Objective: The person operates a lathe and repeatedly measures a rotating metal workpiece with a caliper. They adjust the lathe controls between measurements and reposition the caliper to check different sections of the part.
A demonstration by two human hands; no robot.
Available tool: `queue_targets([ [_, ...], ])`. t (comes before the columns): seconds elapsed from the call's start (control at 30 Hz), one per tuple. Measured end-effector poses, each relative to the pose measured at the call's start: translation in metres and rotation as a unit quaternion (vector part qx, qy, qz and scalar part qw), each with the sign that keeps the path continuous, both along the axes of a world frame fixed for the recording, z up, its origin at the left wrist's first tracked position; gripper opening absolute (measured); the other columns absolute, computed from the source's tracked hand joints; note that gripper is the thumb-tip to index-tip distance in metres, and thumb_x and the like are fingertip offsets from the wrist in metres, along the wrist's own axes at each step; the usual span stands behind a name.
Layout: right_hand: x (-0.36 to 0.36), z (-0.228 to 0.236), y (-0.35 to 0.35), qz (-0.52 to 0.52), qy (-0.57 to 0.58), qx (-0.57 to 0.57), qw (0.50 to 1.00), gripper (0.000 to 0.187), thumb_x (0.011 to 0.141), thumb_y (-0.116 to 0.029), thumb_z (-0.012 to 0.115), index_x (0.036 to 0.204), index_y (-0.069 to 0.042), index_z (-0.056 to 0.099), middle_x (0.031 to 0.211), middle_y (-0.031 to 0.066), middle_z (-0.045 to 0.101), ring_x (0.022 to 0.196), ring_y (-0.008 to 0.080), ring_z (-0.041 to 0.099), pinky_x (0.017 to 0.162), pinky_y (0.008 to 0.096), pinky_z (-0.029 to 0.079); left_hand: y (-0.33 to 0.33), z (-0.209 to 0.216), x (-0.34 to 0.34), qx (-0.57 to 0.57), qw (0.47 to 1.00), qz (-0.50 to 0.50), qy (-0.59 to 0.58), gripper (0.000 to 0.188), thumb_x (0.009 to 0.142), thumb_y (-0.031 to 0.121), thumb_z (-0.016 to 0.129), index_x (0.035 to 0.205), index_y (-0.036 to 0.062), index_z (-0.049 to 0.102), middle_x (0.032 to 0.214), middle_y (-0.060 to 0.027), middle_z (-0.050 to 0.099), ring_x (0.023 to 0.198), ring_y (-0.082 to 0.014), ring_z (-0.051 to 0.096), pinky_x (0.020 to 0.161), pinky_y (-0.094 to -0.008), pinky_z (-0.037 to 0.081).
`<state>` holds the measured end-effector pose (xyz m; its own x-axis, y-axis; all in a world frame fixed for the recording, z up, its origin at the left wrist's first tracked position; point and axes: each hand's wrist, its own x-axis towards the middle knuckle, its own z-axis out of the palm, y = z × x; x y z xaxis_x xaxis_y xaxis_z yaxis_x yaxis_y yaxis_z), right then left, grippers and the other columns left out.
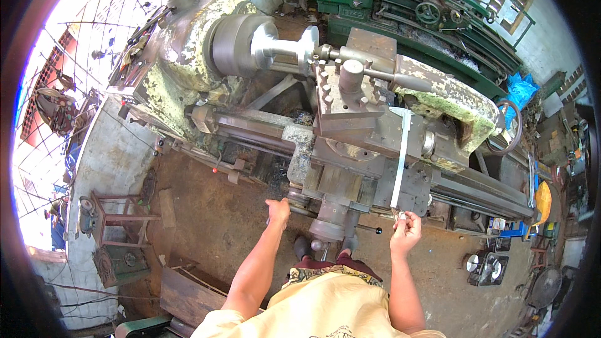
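In front of me stands a metal lathe with a dark round chuck (241, 45), smeared as if turning. A shiny spool-shaped metal workpiece (285, 48) sits between the chuck and the tailstock (438, 84). The tool post (350, 97), with several bolts on top, stands close to the workpiece. My left hand (278, 213) is closed at the carriage's front, beside a round handwheel hub (298, 197); what its fingers hold is hidden. On the right, my right hand (407, 228) pinches a small shiny piece at the lower end of a long pale strip (401, 156) lying across the carriage.
A cross-slide ball handle (318, 245) and a black-knobbed lever (378, 230) stick out toward my body. Behind stands a green lathe (400, 12). A stool frame (125, 213) is at left, a black crate (488, 269) at right. The tailstock handwheel (506, 126) juts out.
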<state>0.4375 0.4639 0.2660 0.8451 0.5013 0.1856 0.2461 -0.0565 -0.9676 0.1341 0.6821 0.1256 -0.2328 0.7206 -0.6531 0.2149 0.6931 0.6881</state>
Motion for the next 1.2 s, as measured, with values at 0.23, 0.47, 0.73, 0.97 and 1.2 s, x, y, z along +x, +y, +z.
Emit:
queue_targets([
  [0.23, 0.000, -0.001, 0.000, -0.008, -0.008, 0.002, 1.000, 0.014, 0.097, 0.001, 0.057, 0.111, 0.002, 0.060, 0.074, 0.0017, 0.060, 0.062, 0.0065, 0.055, 0.057, 0.0227, 0.046, 0.003, 0.007, -0.001, -0.010, 1.000, 0.001, 0.027, 0.047, 0.094, 0.026, 0.060, 0.121, 0.0018, 0.029, 0.064, -0.0067, 0.048, 0.044, -0.0170, 0.042, 0.039, -0.0356, 0.032],
  [0.47, -0.001, 0.002, 0.002, -0.007, 0.005, 0.015, 1.000, 0.014, 0.097, 0.001, 0.058, 0.110, 0.001, 0.060, 0.074, 0.0015, 0.060, 0.062, 0.0063, 0.056, 0.056, 0.0224, 0.046, 0.001, 0.017, 0.002, -0.002, 1.000, 0.002, 0.014, 0.050, 0.093, 0.026, 0.060, 0.124, -0.0004, 0.031, 0.065, -0.0079, 0.049, 0.046, -0.0179, 0.044, 0.040, -0.0366, 0.033],
  [0.73, -0.001, 0.002, 0.001, -0.007, 0.008, 0.012, 1.000, 0.014, 0.097, 0.003, 0.057, 0.110, 0.001, 0.060, 0.073, 0.0014, 0.060, 0.061, 0.0066, 0.056, 0.057, 0.0229, 0.046, 0.005, -0.005, -0.002, 0.016, 0.999, -0.011, 0.047, 0.053, 0.093, 0.026, 0.059, 0.127, -0.0022, 0.030, 0.066, -0.0080, 0.050, 0.048, -0.0180, 0.045, 0.041, -0.0366, 0.035],
  [0.97, -0.002, 0.004, 0.001, -0.005, 0.002, 0.008, 1.000, 0.015, 0.096, 0.003, 0.056, 0.111, 0.002, 0.060, 0.073, 0.0013, 0.060, 0.061, 0.0067, 0.056, 0.057, 0.0232, 0.046, 0.003, 0.003, -0.003, -0.005, 0.998, -0.026, 0.059, 0.067, 0.089, 0.022, 0.060, 0.135, -0.0144, 0.027, 0.095, -0.0249, 0.065, 0.081, -0.0288, 0.065, 0.072, -0.0416, 0.052],
  [1.2, -0.001, 0.004, 0.002, -0.007, 0.009, 0.012, 1.000, 0.016, 0.096, 0.003, 0.056, 0.111, 0.002, 0.060, 0.073, 0.0020, 0.061, 0.061, 0.0065, 0.056, 0.057, 0.0234, 0.047, 0.004, 0.025, 0.000, -0.006, 1.000, -0.006, 0.015, 0.061, 0.093, 0.025, 0.059, 0.132, -0.0069, 0.025, 0.072, -0.0125, 0.054, 0.053, -0.0196, 0.049, 0.047, -0.0372, 0.039],
])
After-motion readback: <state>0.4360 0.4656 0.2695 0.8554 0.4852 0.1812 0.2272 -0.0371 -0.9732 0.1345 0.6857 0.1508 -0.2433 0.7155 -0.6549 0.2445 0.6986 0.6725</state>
